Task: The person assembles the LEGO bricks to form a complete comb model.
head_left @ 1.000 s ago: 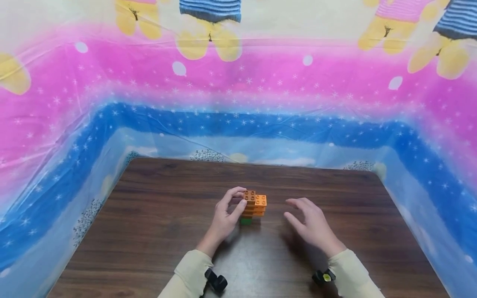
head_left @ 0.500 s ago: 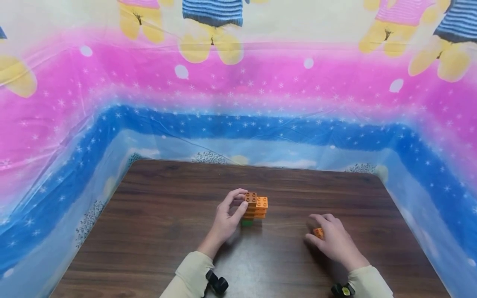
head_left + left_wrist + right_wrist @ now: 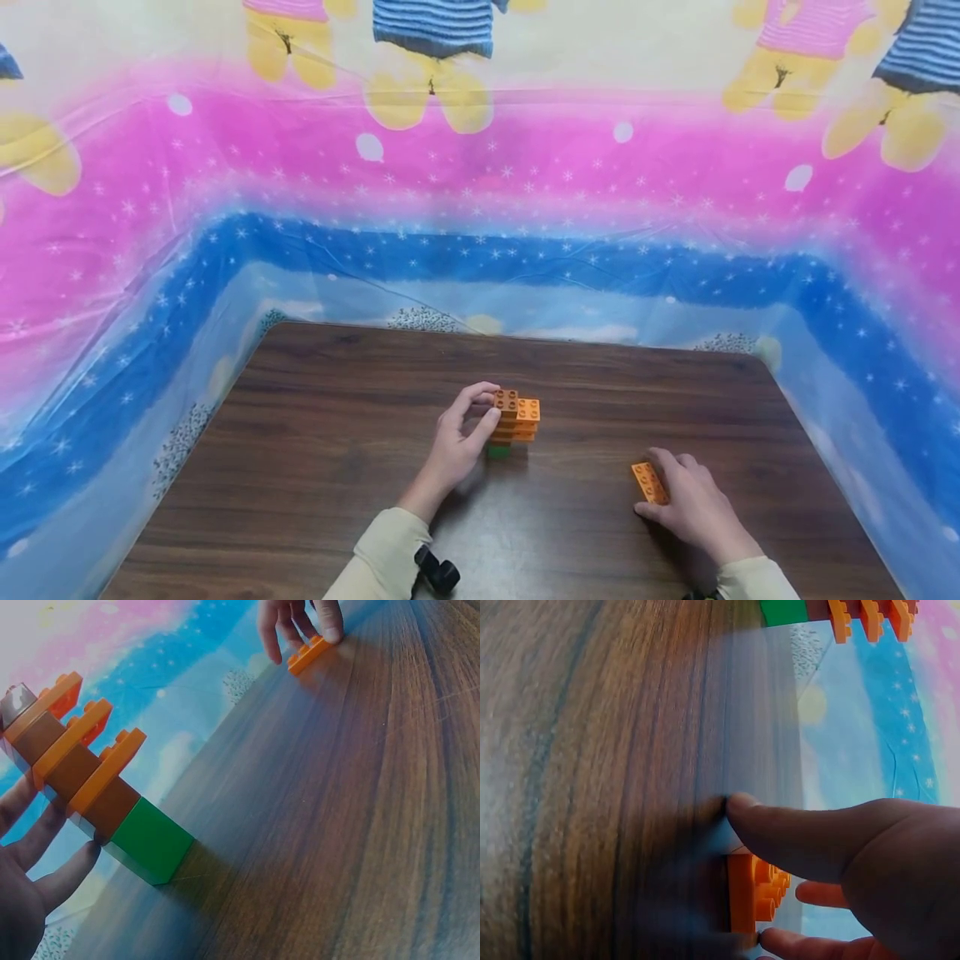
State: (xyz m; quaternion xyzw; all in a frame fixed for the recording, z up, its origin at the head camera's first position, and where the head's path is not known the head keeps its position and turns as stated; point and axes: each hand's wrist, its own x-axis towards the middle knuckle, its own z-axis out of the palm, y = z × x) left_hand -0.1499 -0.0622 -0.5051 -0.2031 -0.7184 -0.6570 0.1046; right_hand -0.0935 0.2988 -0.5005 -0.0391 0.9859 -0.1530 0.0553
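A brick tower (image 3: 506, 417) stands near the middle of the table. It has a green brick (image 3: 152, 841) at its foot, with brown bricks and thin orange bricks stacked alternately above, the orange ones jutting to the right. My left hand (image 3: 456, 437) holds the tower from its left side, thumb in front and fingers behind. To the right, a thin orange brick (image 3: 649, 483) lies studs up on the table. My right hand (image 3: 697, 500) reaches around it, thumb tip (image 3: 742, 806) at the table by its near end and fingers spread along the far side.
Under everything is a dark wood-grain table (image 3: 337, 400). A pink and blue patterned cloth (image 3: 480, 192) rises behind its back edge and along both sides. A small black camera (image 3: 437, 571) is strapped at the left wrist.
My right hand has moved away from the tower, right and toward the front edge, to the loose orange brick, which has come into view. The left hand stays on the tower.
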